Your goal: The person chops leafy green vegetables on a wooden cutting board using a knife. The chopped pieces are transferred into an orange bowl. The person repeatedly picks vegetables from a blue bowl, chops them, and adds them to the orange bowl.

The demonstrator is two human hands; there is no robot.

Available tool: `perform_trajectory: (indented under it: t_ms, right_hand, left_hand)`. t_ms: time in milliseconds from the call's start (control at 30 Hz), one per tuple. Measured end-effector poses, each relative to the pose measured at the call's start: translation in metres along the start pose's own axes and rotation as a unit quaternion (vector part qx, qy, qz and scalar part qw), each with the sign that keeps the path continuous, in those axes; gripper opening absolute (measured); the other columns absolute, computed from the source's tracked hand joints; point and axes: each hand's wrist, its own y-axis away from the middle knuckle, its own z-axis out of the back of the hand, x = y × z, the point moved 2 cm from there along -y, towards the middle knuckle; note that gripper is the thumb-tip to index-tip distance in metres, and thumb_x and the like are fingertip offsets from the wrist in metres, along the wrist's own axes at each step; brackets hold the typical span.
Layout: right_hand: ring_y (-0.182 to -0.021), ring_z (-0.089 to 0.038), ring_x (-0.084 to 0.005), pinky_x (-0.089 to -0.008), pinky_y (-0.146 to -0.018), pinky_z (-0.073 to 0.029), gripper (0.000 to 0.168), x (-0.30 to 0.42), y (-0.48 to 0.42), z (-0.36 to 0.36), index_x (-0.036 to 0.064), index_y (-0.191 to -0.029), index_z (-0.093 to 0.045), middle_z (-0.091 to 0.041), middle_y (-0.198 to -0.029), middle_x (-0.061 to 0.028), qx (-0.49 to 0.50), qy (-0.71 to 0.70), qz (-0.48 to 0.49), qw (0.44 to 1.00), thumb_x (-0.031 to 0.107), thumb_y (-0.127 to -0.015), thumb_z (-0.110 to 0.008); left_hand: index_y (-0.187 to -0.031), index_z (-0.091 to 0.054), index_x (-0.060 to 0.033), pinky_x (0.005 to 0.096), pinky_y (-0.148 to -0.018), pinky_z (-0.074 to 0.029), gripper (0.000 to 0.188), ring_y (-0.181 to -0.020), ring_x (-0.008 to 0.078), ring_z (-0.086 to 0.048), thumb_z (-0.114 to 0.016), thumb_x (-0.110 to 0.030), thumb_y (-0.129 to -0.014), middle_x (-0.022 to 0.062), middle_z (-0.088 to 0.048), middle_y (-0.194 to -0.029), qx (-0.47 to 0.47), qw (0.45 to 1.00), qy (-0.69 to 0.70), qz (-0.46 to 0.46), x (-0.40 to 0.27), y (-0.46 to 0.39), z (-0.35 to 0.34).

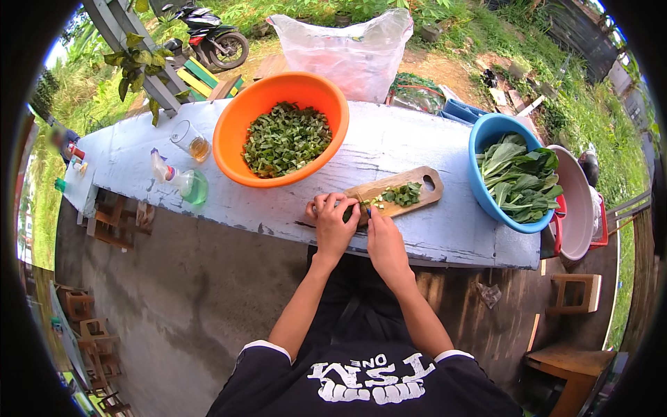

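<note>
A wooden cutting board (424, 194) with a hole in its handle lies aslant on the table in front of me. On its left part, my left hand (333, 219) presses down a bunch of leafy greens (348, 212), mostly covered by my fingers. My right hand (384, 237) grips a knife (369, 212); only a bit of its blue handle shows, and the blade is hard to make out. Cut greens (405, 194) lie on the board to the right of the knife. Beyond my left hand, an orange basin (229, 140) holds chopped greens (286, 138).
Whole leafy greens (518, 177) fill a blue basin (477, 172) at the table's right end, beside a pinkish basin (576, 219). A glass mug (190, 140) and a spray bottle (193, 186) stand on the left of the table (255, 208). A plastic bag (344, 57) rises behind it.
</note>
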Motion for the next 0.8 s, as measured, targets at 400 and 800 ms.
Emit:
perform_trajectory:
  t_ms: [400,800]
  right_hand:
    - [-0.081,-0.061,-0.0426,-0.0487,-0.076,-0.049,0.034,-0.015,0.036,0.018,-0.005,-0.135,-0.060,-0.062,-0.089,-0.0248,0.001,-0.015,0.006,1.000,0.011,-0.105,-0.054]
    - [-0.093,-0.066,-0.0458,-0.0512,-0.080,-0.054,0.039,-0.006,0.007,0.001,-0.004,-0.141,-0.053,-0.064,-0.103,-0.0274,-0.006,-0.031,0.044,0.998,0.013,-0.105,-0.051]
  left_hand:
    - [-0.097,-0.076,-0.0137,0.0477,-0.105,-0.032,0.011,-0.111,0.0246,-0.051,-0.073,-0.020,-0.089,0.0001,-0.065,-0.102,-0.007,1.000,0.012,0.012,0.000,0.004,-0.002]
    - [-0.095,-0.075,-0.0119,0.0451,-0.104,-0.033,0.012,-0.112,0.0277,-0.051,-0.074,-0.021,-0.087,0.0027,-0.067,-0.103,-0.004,0.999,0.040,0.029,0.007,0.005,-0.002]
